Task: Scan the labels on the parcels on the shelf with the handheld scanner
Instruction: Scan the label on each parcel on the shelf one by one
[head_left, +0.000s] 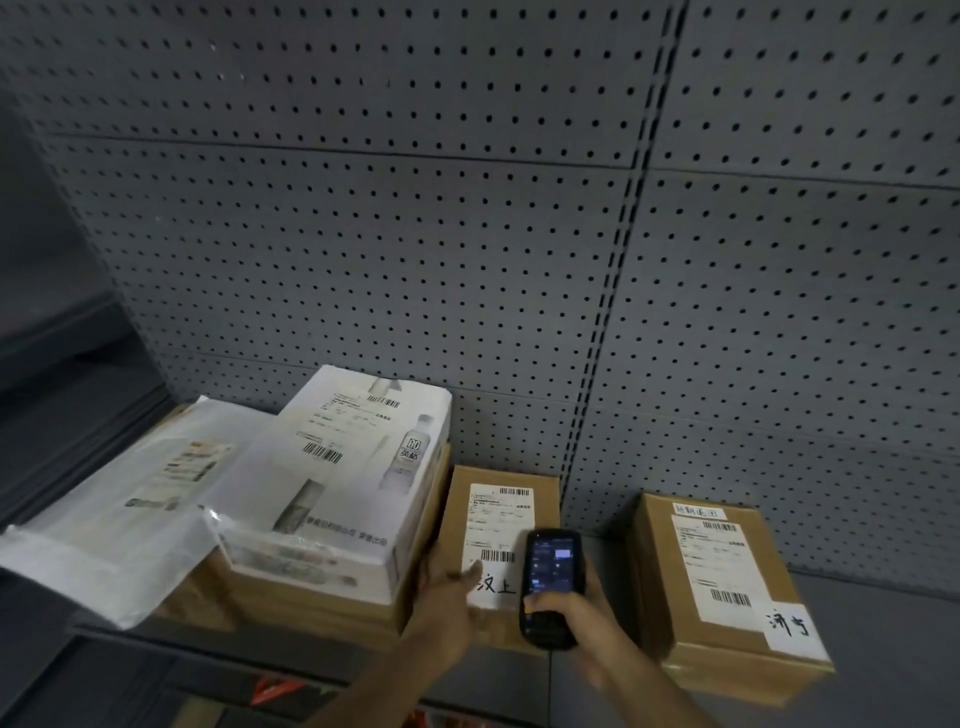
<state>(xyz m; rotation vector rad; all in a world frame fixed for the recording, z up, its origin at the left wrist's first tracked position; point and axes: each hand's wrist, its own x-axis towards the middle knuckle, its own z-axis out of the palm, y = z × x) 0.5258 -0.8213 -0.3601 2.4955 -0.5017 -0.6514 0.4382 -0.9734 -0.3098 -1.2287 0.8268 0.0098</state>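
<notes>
Both hands work at the shelf's (883, 649) front edge. Left hand (447, 605) steadies the middle box (498, 525), fingers straight, thumb on its label (496, 519). Right hand (566, 618) grips the scanner (550, 587), screen up, aimed at that label. Stacked parcels (322, 493) crowd the left; another box (722, 587) waits rightward.

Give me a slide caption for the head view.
Right hand aims scanner at middle parcel.
</notes>
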